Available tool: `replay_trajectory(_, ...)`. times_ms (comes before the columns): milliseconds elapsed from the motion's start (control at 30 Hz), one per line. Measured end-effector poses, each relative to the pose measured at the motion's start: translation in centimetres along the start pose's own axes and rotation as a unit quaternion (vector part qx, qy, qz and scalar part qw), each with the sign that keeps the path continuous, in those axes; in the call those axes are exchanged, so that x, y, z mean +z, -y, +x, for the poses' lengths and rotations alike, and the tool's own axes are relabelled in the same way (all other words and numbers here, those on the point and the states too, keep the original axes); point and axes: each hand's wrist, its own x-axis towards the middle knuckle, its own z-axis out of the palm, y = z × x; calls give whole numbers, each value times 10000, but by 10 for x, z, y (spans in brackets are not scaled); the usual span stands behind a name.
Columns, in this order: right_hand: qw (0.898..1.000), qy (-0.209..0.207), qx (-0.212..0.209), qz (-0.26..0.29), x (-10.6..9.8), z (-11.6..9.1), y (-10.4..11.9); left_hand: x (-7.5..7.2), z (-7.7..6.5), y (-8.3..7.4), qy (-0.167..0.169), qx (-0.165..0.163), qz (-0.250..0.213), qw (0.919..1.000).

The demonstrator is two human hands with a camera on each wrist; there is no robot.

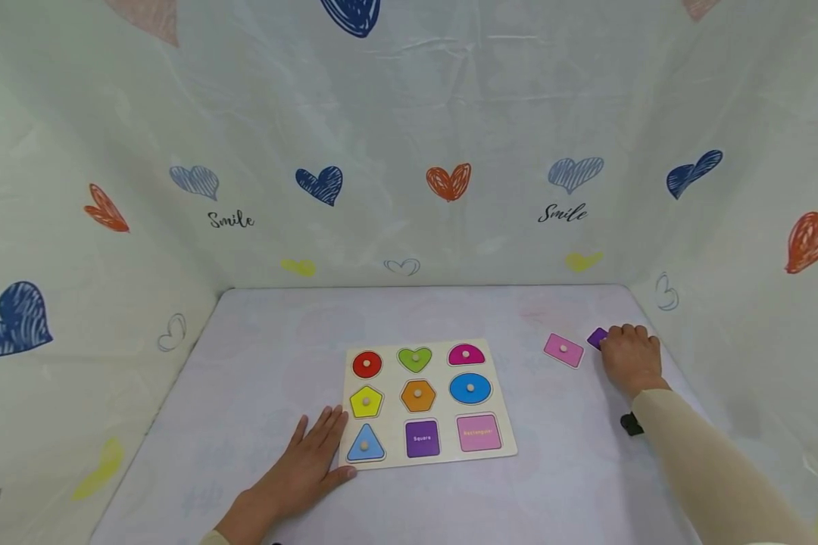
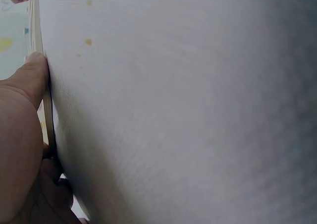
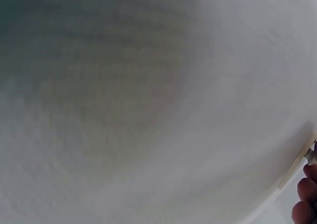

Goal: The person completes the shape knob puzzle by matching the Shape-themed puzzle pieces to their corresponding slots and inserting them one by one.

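Observation:
A cream wooden shape puzzle board (image 1: 443, 454) lies on the table, with knobbed pieces such as a red circle (image 1: 366, 365), an orange hexagon (image 1: 418, 396) and a blue triangle (image 1: 365, 445) in it. Two recesses show no piece: the purple one marked Square (image 1: 422, 439) and the pink rectangular one (image 1: 479, 433). My left hand (image 1: 307, 462) rests with spread fingers against the board's left edge. At the far right, my right hand (image 1: 630, 359) pinches the knob of a purple square piece (image 1: 596, 337), which it partly hides. The pink rectangle piece (image 1: 563, 350) lies just left of it.
White cloth with printed hearts (image 1: 448, 182) hangs behind and along both sides of the white table (image 1: 279, 325). A small black object (image 1: 631, 424) shows at the right wrist.

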Motion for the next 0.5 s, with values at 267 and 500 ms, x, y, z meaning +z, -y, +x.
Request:
replay_trajectory(267,9999,48,-122,-59,-3,-1,-1,0,0,-1,3,27,-43,10000)
replay_trajectory(500,9988,-279,-386,-114,-11,1,9,-1,-1,0,-5,52,-40,10000)
